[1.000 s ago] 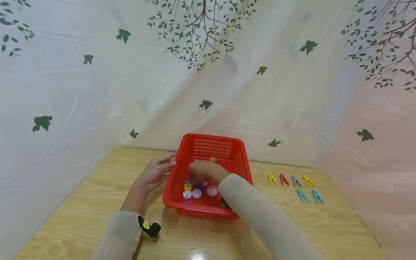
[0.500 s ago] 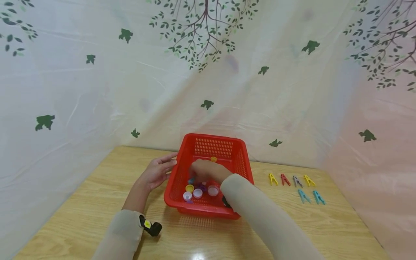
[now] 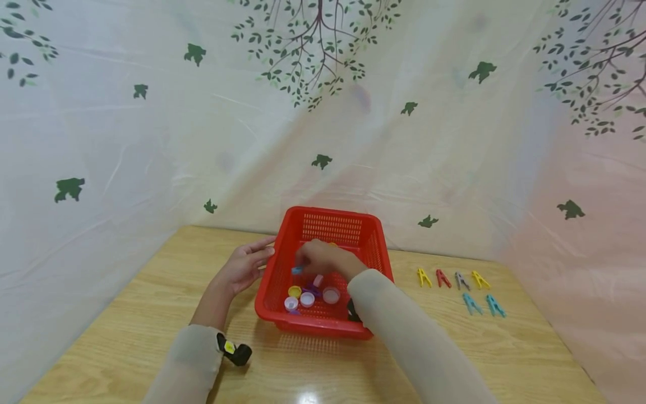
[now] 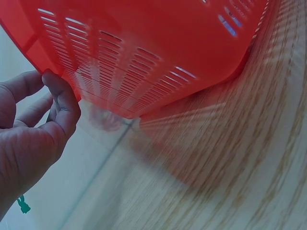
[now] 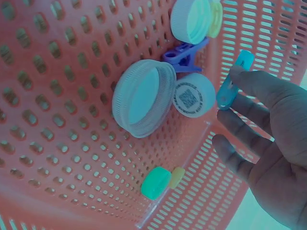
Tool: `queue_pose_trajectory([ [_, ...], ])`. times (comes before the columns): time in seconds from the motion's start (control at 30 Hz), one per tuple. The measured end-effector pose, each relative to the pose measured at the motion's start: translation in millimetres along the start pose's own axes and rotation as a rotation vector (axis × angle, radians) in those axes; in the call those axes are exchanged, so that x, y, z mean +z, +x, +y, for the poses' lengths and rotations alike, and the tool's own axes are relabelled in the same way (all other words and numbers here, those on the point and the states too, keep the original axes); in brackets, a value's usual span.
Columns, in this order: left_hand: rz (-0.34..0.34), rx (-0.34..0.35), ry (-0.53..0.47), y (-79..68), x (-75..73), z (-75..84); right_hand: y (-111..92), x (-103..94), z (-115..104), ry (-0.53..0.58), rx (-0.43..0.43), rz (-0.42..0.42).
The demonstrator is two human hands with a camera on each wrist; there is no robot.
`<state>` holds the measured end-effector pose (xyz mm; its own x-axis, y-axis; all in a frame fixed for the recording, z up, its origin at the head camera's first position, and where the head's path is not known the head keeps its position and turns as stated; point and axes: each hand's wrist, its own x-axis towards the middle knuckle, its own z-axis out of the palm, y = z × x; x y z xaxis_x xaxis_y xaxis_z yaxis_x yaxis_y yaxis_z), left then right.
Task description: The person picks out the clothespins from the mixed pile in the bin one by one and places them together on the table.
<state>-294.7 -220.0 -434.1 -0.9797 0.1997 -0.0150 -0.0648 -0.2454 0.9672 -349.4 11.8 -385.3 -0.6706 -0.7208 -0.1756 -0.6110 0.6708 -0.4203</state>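
The red plastic basket (image 3: 323, 324) stands on the table, tilted in the head view. My left hand (image 3: 244, 269) holds its left rim, fingertips at the edge in the left wrist view. Inside the basket, my right hand (image 3: 323, 259) pinches a blue clothespin (image 5: 233, 81) between thumb and fingers, lifted off the basket floor. Below the hand lie a purple clothespin (image 5: 184, 57), a wide clear lid (image 5: 144, 98), a cap with a printed code (image 5: 194, 95), a white cap (image 5: 191, 20) and a green cap (image 5: 156, 183). A small pink piece (image 3: 318, 280) lies near them.
On the table right of the basket, several clothespins lie in two rows, among them a red clothespin (image 3: 442, 278), a grey clothespin (image 3: 461, 281) and a blue clothespin (image 3: 495, 306). A leaf-patterned curtain (image 3: 242, 140) hangs behind the wooden table (image 3: 166, 297).
My right hand has risen slightly from the basket floor with the blue clothespin in its fingers, uncovering the pink piece. The left hand stays at the rim.
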Motion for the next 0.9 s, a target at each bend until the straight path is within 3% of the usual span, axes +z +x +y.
queue_pose_trajectory([
  [0.57,-0.006,0.005,0.01,0.4,2.6,0.5,-9,-27.3,-13,-0.049,-0.088,0.094],
  [0.9,0.016,-0.002,0.023,-3.1,2.0,0.5,-23,-46.0,-21,-0.028,-0.065,0.151],
])
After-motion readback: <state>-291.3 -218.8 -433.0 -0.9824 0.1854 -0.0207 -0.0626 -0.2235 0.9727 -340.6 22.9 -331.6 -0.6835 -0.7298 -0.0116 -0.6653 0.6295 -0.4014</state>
